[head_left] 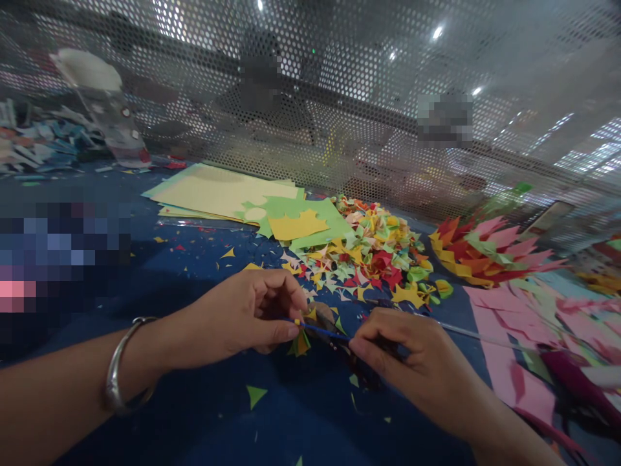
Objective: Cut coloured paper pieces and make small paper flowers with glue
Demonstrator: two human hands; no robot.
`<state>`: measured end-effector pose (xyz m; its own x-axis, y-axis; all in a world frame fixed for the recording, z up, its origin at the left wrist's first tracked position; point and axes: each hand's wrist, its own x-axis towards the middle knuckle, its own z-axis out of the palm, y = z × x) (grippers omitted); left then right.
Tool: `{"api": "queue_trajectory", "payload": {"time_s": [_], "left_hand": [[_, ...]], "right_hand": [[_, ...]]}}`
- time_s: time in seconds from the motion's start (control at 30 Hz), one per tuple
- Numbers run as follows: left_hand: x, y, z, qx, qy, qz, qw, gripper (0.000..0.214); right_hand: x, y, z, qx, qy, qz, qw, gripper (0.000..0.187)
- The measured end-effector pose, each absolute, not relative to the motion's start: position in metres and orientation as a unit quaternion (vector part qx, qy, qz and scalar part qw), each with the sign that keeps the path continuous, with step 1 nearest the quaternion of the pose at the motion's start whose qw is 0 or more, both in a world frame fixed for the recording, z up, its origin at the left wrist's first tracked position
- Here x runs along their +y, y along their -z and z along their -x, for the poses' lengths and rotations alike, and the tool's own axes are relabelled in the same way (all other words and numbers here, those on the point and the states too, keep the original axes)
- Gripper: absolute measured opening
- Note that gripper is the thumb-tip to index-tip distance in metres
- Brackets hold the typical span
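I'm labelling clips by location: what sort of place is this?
Probably a craft workspace: a heap of small coloured paper pieces, a stack of paper sheets and pointed pink and orange paper shapes lie on a blue surface.

Shiny, rounded silver bangle [113, 378] around the left wrist [154, 346]

The scene is dim, with a grey haze toward the top. Small bright lights [437, 32] glare through the metal screen [194, 116], and pale streaks [589, 145] glow at the upper right. The dark blue table [194, 408] lies in shadow beneath the left hand [230, 314] and right hand [417, 349]; a bracelet [113, 382] gleams. Edges look stretched and smeared, the background is blurred, and coarse pixel blocks [53, 252] hide the far left.
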<state>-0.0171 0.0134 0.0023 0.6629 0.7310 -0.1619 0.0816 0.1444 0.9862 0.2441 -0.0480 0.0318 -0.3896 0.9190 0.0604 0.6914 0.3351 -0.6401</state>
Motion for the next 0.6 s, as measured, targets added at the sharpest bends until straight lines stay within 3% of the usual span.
{"api": "queue_trajectory", "payload": {"time_s": [0.33,0.6], "left_hand": [[0.0221,-0.0072,0.0208,0.404,-0.321,-0.585,0.626,0.026],[0.0207,-0.0084,0.0206,0.425,-0.318,-0.547,0.647,0.030]], "right_hand": [[-0.0436,-0.0349,-0.2523,-0.788,-0.233,0.523,0.226,0.029],[-0.0429,-0.0344,-0.2535,-0.783,-0.211,0.540,0.226,0.030]]}}
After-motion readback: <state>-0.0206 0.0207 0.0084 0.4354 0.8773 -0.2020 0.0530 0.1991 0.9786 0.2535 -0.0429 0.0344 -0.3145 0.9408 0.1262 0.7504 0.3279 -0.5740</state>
